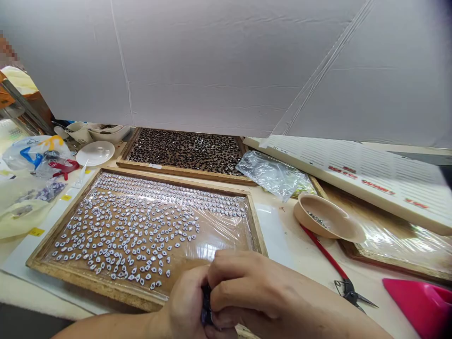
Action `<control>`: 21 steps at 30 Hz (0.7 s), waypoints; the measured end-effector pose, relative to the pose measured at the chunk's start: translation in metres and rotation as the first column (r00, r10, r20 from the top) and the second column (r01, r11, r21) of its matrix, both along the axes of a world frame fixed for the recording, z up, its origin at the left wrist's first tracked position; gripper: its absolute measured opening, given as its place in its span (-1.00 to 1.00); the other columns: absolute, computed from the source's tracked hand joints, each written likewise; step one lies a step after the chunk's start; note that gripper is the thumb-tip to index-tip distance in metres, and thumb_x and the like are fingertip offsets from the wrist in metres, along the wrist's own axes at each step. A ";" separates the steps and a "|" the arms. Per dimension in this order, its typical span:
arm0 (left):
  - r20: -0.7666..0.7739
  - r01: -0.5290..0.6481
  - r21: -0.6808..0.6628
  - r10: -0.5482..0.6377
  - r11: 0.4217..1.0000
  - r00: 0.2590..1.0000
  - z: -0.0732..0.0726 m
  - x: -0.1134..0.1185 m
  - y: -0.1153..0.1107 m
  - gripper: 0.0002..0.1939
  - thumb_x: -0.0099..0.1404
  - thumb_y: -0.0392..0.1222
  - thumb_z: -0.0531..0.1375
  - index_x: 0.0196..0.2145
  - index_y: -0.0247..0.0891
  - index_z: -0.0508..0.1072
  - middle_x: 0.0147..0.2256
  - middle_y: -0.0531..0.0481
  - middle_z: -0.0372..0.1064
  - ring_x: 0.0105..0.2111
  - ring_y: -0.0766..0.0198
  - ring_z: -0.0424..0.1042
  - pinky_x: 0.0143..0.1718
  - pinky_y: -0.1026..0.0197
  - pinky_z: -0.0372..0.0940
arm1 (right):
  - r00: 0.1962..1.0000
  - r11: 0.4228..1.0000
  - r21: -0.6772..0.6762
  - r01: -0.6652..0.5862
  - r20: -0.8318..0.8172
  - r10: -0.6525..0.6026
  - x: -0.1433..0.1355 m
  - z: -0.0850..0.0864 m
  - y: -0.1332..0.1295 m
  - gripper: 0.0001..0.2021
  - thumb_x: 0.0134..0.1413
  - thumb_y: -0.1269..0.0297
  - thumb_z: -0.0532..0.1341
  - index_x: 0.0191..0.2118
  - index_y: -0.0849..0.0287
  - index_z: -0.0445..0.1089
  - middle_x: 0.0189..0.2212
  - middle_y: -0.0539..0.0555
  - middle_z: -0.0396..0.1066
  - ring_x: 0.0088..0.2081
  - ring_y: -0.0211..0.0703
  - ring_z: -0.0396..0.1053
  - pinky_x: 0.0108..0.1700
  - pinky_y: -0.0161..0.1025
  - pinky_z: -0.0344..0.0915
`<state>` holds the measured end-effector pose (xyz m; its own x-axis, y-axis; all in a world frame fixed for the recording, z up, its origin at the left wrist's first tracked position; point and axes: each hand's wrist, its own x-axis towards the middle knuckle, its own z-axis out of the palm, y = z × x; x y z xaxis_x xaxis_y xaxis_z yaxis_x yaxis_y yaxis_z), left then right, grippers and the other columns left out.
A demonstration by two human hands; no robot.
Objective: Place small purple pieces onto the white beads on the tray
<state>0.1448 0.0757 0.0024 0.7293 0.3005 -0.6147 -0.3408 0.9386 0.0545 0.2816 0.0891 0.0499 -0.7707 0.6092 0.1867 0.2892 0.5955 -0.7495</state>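
Near the bottom centre, my left hand and my right hand are closed together around a small dark, shiny bundle. Its kind cannot be made out, as fingers cover most of it. Both hands are over the front right edge of a wooden frame tray covered with see-through film. Small white eye-shaped pieces with dark centres are spread on it, in neat rows at the back and loosely scattered in front. The right part of the film holds no pieces.
Behind lies another wooden tray of dark shiny pieces, beside a plastic bag. On the right are a beige bowl, red-handled snips, a pink object and a long white box. A white plate stands left; white board hangs above.
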 end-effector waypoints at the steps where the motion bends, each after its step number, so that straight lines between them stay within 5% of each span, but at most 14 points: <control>1: -0.003 0.005 -0.004 -0.005 1.000 1.000 0.000 -0.001 0.000 -0.70 0.15 -0.27 0.01 -0.71 -0.33 0.19 -0.75 0.11 -0.03 -0.79 0.52 -0.09 -0.78 0.45 -0.33 | 1.000 1.000 -0.005 0.025 -0.007 -0.025 0.001 0.000 0.002 -0.81 0.10 0.51 0.11 -0.42 0.13 0.40 -0.45 0.01 0.37 -0.40 -0.29 0.32 -0.42 -0.39 0.25; 4: -0.010 -0.006 -0.040 0.006 0.999 1.000 0.001 -0.002 0.000 -0.73 0.16 -0.27 0.01 -0.66 -0.35 0.24 -0.70 0.09 0.06 -0.79 0.53 -0.05 -0.77 0.45 -0.31 | 0.982 0.981 0.039 0.188 -0.001 -0.188 0.004 -0.008 0.014 -0.81 0.14 0.46 0.08 -0.41 0.16 0.39 -0.47 0.01 0.33 -0.43 -0.31 0.29 -0.43 -0.39 0.21; 8: -0.017 -0.014 -0.055 0.013 0.998 1.000 0.001 -0.003 0.001 -0.79 0.13 -0.32 -0.02 -0.63 -0.34 0.25 -0.66 0.08 0.11 -0.80 0.53 -0.02 -0.76 0.45 -0.30 | 0.893 0.880 0.230 0.416 0.079 -0.443 0.006 -0.035 0.036 -0.83 0.14 0.41 0.08 -0.42 0.19 0.38 -0.46 0.04 0.33 -0.41 -0.26 0.28 -0.39 -0.33 0.18; 13: 0.000 -0.003 -0.001 0.003 1.000 1.000 0.002 -0.002 0.001 -0.82 0.08 -0.32 0.00 -0.64 -0.34 0.24 -0.67 0.10 0.08 -0.79 0.53 -0.04 -0.76 0.43 -0.32 | 0.835 0.833 0.356 0.424 0.201 -0.512 0.000 -0.064 0.050 -0.81 0.12 0.48 0.06 -0.40 0.20 0.40 -0.43 0.07 0.32 -0.36 -0.20 0.25 -0.33 -0.27 0.14; 21: -0.021 -0.048 0.017 0.048 0.999 0.999 0.004 -0.004 0.000 -0.88 0.05 -0.30 0.03 -0.61 -0.33 0.23 -0.66 0.11 0.10 -0.79 0.55 -0.04 -0.74 0.42 -0.34 | 0.820 0.835 0.409 0.369 0.279 -0.499 -0.009 -0.074 0.055 -0.84 0.11 0.47 0.07 -0.42 0.21 0.37 -0.39 0.08 0.28 -0.34 -0.20 0.18 -0.34 -0.28 0.07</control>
<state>0.1413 0.0762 0.0061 0.7003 0.3450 -0.6249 -0.3838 0.9201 0.0779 0.2724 0.1440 -0.0239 -0.4890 0.8499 0.1961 0.7848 0.5269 -0.3263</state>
